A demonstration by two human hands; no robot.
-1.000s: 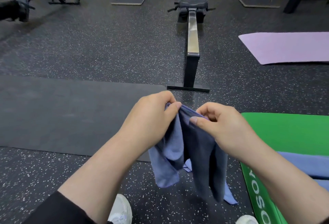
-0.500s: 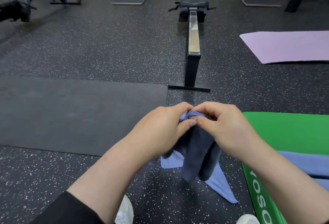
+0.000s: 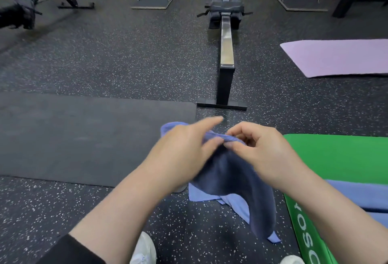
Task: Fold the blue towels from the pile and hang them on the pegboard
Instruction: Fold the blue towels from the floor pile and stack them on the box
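Head view: both hands at the bunched top edge of a blue towel (image 3: 233, 171), mid-fold.
Right hand (image 3: 262, 154) pinches it; left hand (image 3: 182, 154) blurred, grip unclear. More towels (image 3: 361, 194) wait at 4 o'clock on the green mat (image 3: 336, 159); pegboard unseen, hanging remains.

ahead: rower foot (image 3: 222, 106) | left: black mat (image 3: 84, 138) | right: green mat (image 3: 340, 159)

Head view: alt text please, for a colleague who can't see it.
Two bare hands hold a blue towel at its top edge above speckled gym flooring; the right hand pinches it, the left hand is blurred. More blue towels lie on a green mat at right.
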